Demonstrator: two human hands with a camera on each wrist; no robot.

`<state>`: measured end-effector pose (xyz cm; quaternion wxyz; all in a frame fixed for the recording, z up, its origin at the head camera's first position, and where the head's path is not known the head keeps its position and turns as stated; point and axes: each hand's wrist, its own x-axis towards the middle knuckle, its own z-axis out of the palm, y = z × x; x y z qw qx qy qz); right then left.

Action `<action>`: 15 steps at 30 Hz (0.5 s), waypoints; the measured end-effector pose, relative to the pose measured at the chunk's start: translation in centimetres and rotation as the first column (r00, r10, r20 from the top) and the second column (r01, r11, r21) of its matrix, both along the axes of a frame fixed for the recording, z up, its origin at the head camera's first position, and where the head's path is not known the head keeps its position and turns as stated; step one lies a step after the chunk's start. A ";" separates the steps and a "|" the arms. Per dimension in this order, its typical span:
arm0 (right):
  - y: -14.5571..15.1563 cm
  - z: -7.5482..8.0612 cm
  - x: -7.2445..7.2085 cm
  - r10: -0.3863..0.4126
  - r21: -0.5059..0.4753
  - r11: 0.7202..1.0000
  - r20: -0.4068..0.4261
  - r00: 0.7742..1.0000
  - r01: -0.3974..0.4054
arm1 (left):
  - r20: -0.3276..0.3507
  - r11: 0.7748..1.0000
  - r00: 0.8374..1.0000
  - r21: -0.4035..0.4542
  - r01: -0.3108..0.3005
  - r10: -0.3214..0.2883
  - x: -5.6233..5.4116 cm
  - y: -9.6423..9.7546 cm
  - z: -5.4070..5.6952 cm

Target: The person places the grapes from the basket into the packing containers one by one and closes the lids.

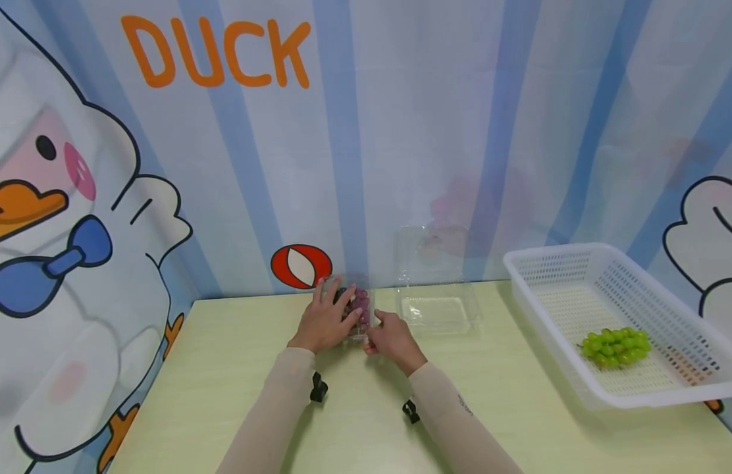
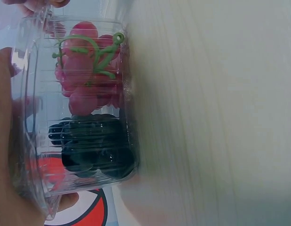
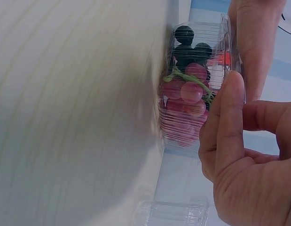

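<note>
A clear plastic clamshell box (image 2: 30, 117) stands on the table, its lid down over the fruit. Inside lie pinkish-red grapes (image 2: 84, 101) with a green stem and, beside them, dark, almost black grapes (image 2: 98, 146). My left hand (image 1: 326, 322) rests across the top of the lid with its fingers spread. At the box's near right corner, my right hand (image 1: 395, 339) pinches the rim, its bent fingers (image 3: 230, 117) low against the edge and the thumb above.
An open, clear plastic box (image 1: 437, 309) stands to the right, its lid raised against the curtain (image 1: 390, 164). Farther right, a white perforated basket (image 1: 549, 355) contains a bunch of green grapes (image 1: 616, 347). The curtain hangs along the table's back edge.
</note>
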<state>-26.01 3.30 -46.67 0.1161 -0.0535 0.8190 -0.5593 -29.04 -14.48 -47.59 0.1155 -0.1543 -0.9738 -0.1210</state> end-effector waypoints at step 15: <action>-0.1 0.4 0.0 -0.015 0.028 0.999 -0.004 1.000 0.015 | 0.083 0.999 0.997 -0.038 -0.004 0.007 -0.1 0.0 0.7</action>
